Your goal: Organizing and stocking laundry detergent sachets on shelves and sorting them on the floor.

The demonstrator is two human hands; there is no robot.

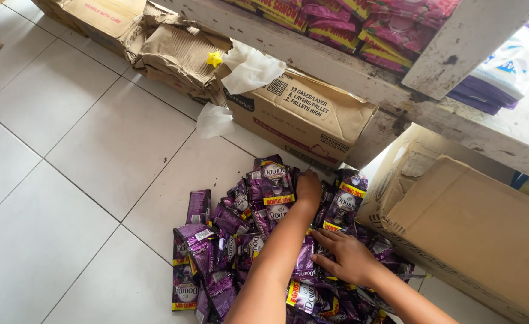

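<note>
A heap of purple sachet strips [228, 240] lies on the white tiled floor. My left hand [308, 187] reaches forward into the far side of the heap, its fingers curled down on a purple sachet strip [270, 183] at the top. My right hand [345, 255] lies flat with spread fingers on sachets nearer to me, pressing on them. Whether either hand has lifted anything off the pile cannot be told.
A closed brown carton [303, 114] stands just beyond the heap, with white paper [249, 69] on it. A larger carton [468, 228] is at the right. Torn cardboard [174, 51] lies at the back. A worn white shelf [396, 78] holds pink packets [390, 24].
</note>
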